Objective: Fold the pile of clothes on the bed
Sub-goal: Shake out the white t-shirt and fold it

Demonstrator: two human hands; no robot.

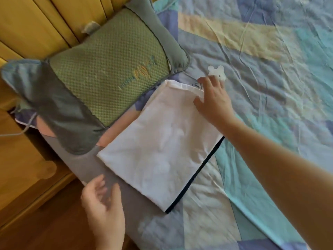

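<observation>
A folded white garment (160, 147) is lying on the bed (270, 87) beside the green pillow (110, 64); the right hand (214, 100) is resting spread on its far corner; the left hand (102, 204) is hovering relaxed, holding nothing.

Head view — looking down, close over bed (270, 87).
</observation>
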